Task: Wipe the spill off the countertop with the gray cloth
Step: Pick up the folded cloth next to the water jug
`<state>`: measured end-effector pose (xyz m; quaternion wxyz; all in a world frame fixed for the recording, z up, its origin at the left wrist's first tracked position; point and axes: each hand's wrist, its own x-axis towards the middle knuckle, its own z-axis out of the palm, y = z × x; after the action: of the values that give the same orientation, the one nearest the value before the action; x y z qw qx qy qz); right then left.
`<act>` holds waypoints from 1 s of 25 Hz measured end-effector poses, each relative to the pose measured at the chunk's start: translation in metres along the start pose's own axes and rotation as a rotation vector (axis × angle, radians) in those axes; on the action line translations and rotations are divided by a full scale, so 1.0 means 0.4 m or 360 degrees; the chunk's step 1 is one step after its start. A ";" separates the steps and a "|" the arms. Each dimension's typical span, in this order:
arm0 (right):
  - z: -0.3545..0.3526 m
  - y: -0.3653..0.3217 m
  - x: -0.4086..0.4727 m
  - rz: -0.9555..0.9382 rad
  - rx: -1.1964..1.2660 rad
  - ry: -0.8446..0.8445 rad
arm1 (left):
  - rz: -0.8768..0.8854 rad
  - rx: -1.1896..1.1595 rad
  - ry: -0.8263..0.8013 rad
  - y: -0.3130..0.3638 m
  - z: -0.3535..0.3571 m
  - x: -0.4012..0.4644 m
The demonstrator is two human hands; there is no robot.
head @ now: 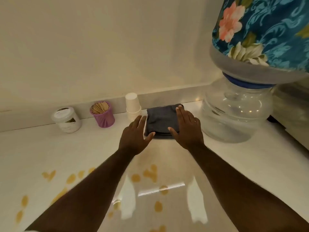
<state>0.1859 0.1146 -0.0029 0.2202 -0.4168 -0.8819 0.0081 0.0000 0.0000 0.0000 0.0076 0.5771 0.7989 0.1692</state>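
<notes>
A folded gray cloth (160,120) lies flat on the white countertop (250,161) near the back wall. My left hand (134,137) hovers at the cloth's left edge with its fingers spread, the thumb tip over the near left corner. My right hand (187,127) lies flat on the right part of the cloth, fingers stretched out and holding nothing. Yellow-orange spill drops (150,174) are scattered over the near part of the counter, below and between my forearms, with more at the left (48,174).
Behind the cloth stands a stack of white paper cups (133,106). Left of it are a purple mesh cup of wooden sticks (102,114) and a white lidded jar (66,119). At the right, a clear water dispenser base (234,113) carries a bottle in a floral cover (262,30).
</notes>
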 end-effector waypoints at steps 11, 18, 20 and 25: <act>0.121 0.059 0.131 0.0421 0.0152 -0.0484 | -0.0293 -0.0430 -0.0251 0.012 0.098 0.179; 0.142 0.058 0.175 0.0532 0.0282 -0.0514 | -0.0444 -0.0553 -0.0229 0.030 0.140 0.206; 0.135 0.051 0.173 0.0548 0.0369 -0.0402 | -0.0460 -0.0622 -0.0141 0.034 0.131 0.193; 0.086 -0.004 0.123 0.0508 0.0608 -0.0139 | -0.0271 -0.0722 0.0102 0.051 0.066 0.126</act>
<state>0.1439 0.1556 -0.0149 0.2525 -0.5010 -0.7960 0.2274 0.0075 0.0593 -0.0100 0.1260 0.4855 0.7860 0.3613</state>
